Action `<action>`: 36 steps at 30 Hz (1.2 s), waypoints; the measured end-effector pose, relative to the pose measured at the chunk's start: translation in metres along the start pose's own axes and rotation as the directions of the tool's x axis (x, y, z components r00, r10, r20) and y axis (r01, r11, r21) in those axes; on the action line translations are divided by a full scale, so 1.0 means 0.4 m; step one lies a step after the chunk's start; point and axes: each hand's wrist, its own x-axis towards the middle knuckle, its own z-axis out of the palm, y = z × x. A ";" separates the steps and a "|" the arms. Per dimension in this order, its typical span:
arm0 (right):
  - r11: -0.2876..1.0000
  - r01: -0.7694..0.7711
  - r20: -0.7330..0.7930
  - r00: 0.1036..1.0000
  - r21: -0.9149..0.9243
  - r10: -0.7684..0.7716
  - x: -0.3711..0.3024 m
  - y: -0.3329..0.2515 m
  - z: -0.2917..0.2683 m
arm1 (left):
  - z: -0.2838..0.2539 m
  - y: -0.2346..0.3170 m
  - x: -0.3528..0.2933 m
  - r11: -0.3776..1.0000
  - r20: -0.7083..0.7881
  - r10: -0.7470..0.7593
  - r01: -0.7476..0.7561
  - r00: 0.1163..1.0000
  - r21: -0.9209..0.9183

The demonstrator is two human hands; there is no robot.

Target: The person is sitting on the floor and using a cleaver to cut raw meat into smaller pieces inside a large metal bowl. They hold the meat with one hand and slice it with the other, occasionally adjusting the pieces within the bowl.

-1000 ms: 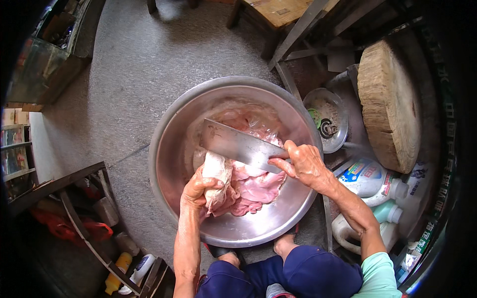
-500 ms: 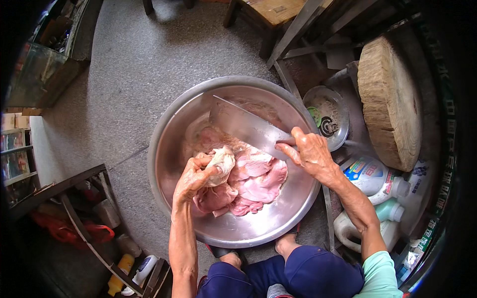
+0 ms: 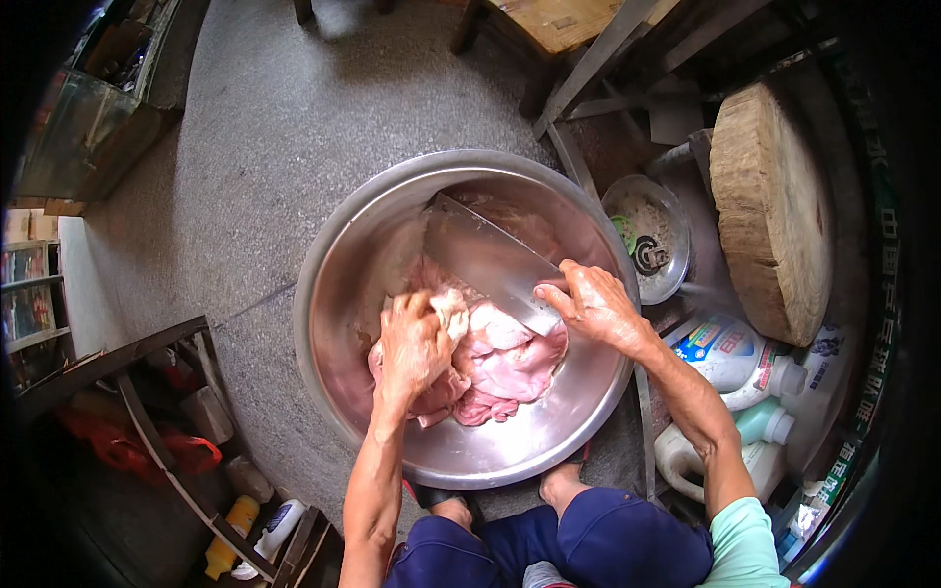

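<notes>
A wide steel basin (image 3: 323,392) holds a heap of pink, wet, folded raw meat (image 3: 524,367), perhaps stomach. My right hand (image 3: 598,306) grips a cleaver (image 3: 490,257) by its handle, which the fingers mostly cover. The broad blade slants across the basin toward the upper left, its lower edge over the meat. With its back turned up, my left hand (image 3: 414,343) is closed on a cream-coloured flap of meat (image 3: 453,312) at the left of the heap. Its fingertips are partly hidden under the hand and the flap.
To the right are a glass dish (image 3: 668,230) with a dark coil, a thick round wooden block (image 3: 769,211) on edge, and detergent bottles (image 3: 730,353). A wooden stool (image 3: 559,24) stands at the far side. A low shelf (image 3: 147,431) with bottles is at the lower left.
My left hand has moved a little up and to the right, turning its back upward over the pale flap. The cleaver and my right hand have shifted slightly.
</notes>
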 end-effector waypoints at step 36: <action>0.775 -0.120 0.235 0.971 0.620 -0.038 -0.078 -0.038 0.077 | 0.024 -0.200 0.042 -0.870 0.302 0.035 0.178 0.953 -0.460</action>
